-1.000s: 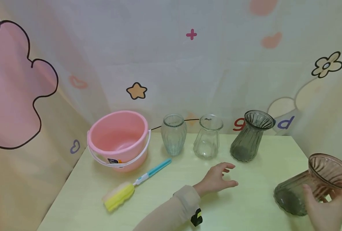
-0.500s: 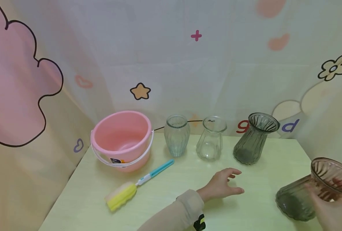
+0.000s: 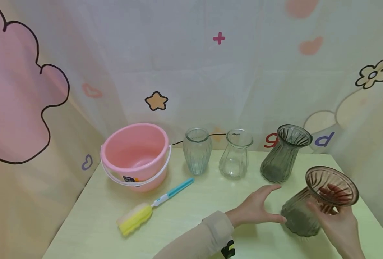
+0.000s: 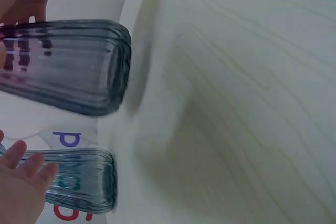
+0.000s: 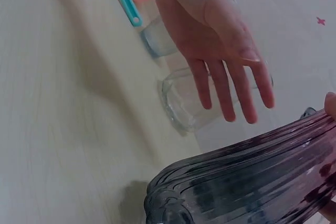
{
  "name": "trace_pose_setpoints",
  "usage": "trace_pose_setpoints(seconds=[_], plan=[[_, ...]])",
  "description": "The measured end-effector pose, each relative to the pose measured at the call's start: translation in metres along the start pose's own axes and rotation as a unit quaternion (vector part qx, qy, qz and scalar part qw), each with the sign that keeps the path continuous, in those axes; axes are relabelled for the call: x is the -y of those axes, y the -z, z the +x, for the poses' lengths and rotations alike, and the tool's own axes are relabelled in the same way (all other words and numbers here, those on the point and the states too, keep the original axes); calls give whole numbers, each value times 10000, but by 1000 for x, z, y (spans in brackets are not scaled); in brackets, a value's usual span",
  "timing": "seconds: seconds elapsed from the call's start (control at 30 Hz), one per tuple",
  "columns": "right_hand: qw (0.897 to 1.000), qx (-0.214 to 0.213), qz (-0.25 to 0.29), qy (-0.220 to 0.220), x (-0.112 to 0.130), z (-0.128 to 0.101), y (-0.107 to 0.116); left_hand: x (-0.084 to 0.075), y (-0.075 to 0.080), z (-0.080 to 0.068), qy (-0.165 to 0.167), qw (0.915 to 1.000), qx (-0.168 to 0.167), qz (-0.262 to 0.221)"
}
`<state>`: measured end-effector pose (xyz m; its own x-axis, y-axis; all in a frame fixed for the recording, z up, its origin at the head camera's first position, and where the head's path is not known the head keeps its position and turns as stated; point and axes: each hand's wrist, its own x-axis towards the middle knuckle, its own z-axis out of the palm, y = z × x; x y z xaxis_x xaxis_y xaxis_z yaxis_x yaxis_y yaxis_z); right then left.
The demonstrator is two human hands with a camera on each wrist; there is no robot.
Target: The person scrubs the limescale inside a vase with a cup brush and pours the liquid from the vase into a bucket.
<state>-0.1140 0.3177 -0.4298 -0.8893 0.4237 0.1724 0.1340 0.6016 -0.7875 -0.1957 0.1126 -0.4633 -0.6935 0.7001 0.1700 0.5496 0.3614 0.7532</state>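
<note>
Head view showed your right hand [image 3: 341, 223] curled round the neck of the brown ribbed vase [image 3: 317, 201], which leaned left above the table [image 3: 191, 230], near its right front part. Your left hand [image 3: 257, 210] was spread, fingers straight, beside the vase's base, placed as if to receive it. Count: four vases, namely this one, a grey vase [image 3: 282, 154] and two clear vases [image 3: 196, 151] [image 3: 235, 154]; one pink bucket [image 3: 134, 154]; one brush [image 3: 152, 208].
</note>
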Motion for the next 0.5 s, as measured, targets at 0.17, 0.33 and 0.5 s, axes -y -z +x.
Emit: trace_pose_setpoints(seconds=[0.17,0.33,0.5], plan=[[9946,203,160,1003,16,-3,-21,-7,3,1,-2,9998,-114,-135],[9853,540,714,1452,34,-7,-44,-3,8,-1,-103,9991,-367,-193],[9813,886,847,1484,51,-7,-64,9,22,-11,-90,9962,-713,-488]])
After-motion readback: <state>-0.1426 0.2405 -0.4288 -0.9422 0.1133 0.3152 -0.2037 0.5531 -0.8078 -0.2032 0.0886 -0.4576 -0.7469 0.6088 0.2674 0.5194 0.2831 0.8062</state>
